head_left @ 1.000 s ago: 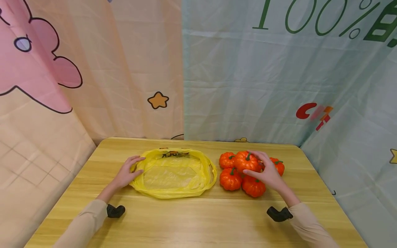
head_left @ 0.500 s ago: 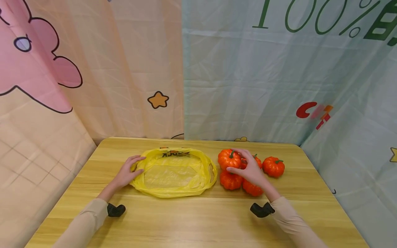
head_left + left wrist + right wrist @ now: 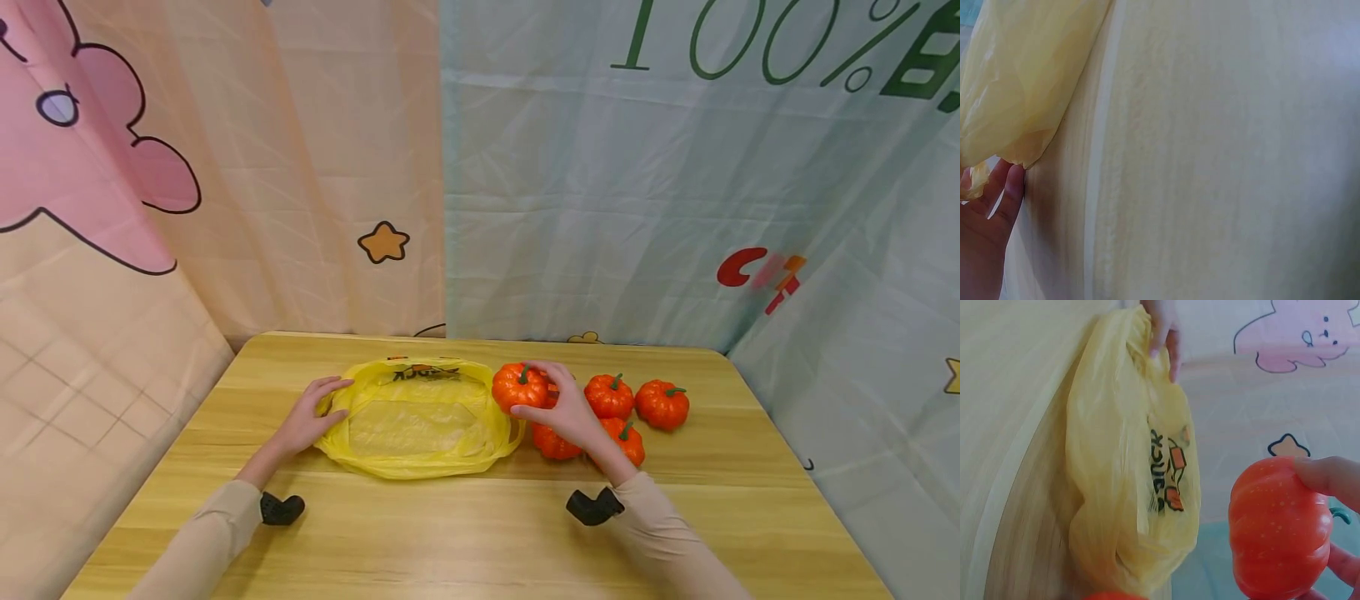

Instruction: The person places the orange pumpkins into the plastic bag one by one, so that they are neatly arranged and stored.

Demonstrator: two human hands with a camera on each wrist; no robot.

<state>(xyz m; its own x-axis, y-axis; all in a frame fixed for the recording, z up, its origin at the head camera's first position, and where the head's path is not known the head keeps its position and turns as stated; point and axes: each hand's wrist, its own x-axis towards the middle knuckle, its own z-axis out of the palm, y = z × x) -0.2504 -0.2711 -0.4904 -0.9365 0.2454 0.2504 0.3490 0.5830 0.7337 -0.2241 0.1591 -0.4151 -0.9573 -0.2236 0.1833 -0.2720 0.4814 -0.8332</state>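
Observation:
My right hand [image 3: 564, 408] holds a small glossy orange pumpkin [image 3: 517, 387] with a green stem between thumb and fingers. It is raised near the right rim of a yellow plastic bag [image 3: 420, 467]; in the right wrist view the pumpkin [image 3: 1279, 528] is apart from the bag [image 3: 1104, 450]. The bag lies on the table with its mouth spread and dark print on its inner back side. My left hand [image 3: 307, 418] rests at the bag's left rim, thumb and fingers spread over the edge. In the left wrist view, the fingertips [image 3: 1015, 178] touch the bag [image 3: 1029, 75].
Several more pumpkins sit right of the bag, among them one at the back [image 3: 609, 397], one in front [image 3: 624, 442] and one farthest right [image 3: 662, 406]. Others are partly hidden by my right hand. Printed cloth [image 3: 585, 208] hangs behind the wooden table [image 3: 450, 542].
My right hand has carried the pumpkin leftward from above the pile to the bag's right rim, uncovering pumpkins behind it. The left hand and the bag look the same.

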